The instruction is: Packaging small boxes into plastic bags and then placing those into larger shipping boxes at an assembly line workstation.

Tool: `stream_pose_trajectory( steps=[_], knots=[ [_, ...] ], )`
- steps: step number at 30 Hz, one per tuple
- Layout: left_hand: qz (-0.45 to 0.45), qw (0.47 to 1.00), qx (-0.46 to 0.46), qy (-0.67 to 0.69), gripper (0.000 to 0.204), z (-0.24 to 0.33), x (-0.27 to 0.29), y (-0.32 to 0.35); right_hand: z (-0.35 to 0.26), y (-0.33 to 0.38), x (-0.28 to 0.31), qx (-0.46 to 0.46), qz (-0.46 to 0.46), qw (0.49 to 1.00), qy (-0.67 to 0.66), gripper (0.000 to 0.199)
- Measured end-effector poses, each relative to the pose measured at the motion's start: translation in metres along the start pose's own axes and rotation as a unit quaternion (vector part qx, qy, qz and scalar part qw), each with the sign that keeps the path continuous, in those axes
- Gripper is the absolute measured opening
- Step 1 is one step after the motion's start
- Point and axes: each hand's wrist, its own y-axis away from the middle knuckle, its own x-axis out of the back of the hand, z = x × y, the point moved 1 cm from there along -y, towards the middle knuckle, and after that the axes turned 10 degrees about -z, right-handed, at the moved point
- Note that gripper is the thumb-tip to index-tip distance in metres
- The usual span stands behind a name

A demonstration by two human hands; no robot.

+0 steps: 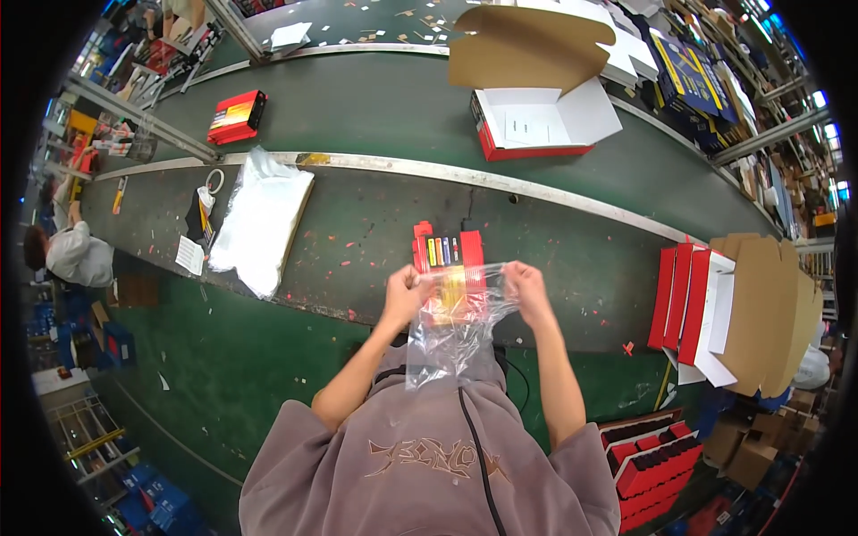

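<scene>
A clear plastic bag (447,353) is stretched between my two hands, its lower part hanging over the bench edge toward my lap. My left hand (407,297) pinches one corner of its mouth, and my right hand (525,290) pinches the other. Behind the film lies a red boxy device (472,246) on the bench, its far end showing a row of coloured parts. The film covers its near part, a yellow-orange label seen through it. Whether any of the device is inside the bag, I cannot tell.
A stack of clear bags (262,214) lies to the left by a tape roll (214,181). Across the metal rail, another red device (237,117) and an open white-and-red carton (536,125) sit on the belt. More open cartons (693,304) stand at right. A person (79,253) is far left.
</scene>
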Motion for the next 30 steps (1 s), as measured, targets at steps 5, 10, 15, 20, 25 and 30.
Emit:
stream_pose_trajectory(
  steps=[5,10,15,20,25,30],
  knots=[
    [0.288,0.894,-0.169,-0.298,0.028,-0.061,-0.016,-0.041,0.054,-0.074,-0.006,0.235,0.198,0.843,0.441,0.017],
    [0.277,0.867,0.078,-0.406,0.047,-0.081,-0.010,-0.092,0.044,-0.122,-0.018,0.144,0.291,0.859,0.395,0.019],
    [0.323,0.918,0.225,-0.042,0.061,-0.032,-0.040,-0.110,0.042,-0.131,-0.028,0.041,0.337,0.887,0.314,0.022],
    [0.288,0.941,0.159,-0.080,0.058,-0.035,-0.019,-0.088,0.029,-0.087,-0.029,0.081,0.333,0.907,0.246,0.021],
    [0.188,0.980,-0.034,-0.050,0.038,0.054,-0.024,-0.034,0.005,0.002,-0.032,0.239,0.376,0.861,0.245,0.020],
    [0.157,0.981,-0.020,-0.116,0.031,0.076,-0.018,-0.003,0.004,0.044,-0.040,0.225,0.358,0.890,0.171,0.017]
  ],
)
